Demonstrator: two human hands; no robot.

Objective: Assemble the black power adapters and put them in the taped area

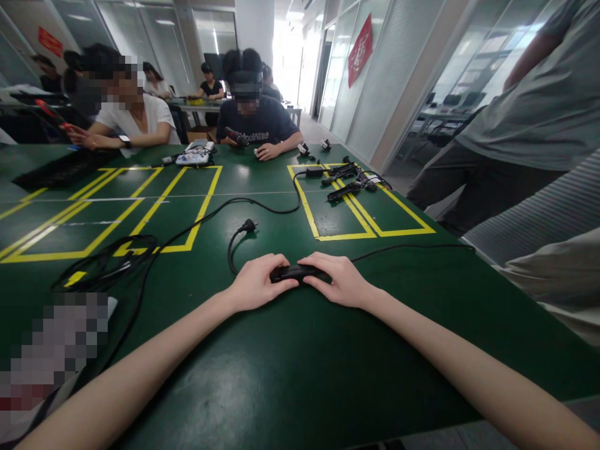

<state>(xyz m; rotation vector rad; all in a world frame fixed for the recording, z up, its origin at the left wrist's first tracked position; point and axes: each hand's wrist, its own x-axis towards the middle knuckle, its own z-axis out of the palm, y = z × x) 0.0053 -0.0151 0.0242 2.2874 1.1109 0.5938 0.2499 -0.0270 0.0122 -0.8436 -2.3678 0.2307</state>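
Note:
Both hands hold a black power adapter (297, 272) on the green tabletop in front of me. My left hand (259, 281) grips its left end, thumb along the near side and fingers over the far side. The other end is in my right hand (341, 279), gripped the same way. From behind my left hand a short thick cord curves up to a black plug (248, 226), which lies on the table. A thin black cable (417, 246) runs rightward from my right hand towards the table's edge. The fingers cover the adapter's ends.
A coiled black cable (110, 265) lies at left, its lead crossing the table to a cluster of black devices (344, 184). Yellow tape (344, 237) marks rectangles. White devices (194, 155) and a black tray (65, 169) are farther back. People sit opposite; others stand at right.

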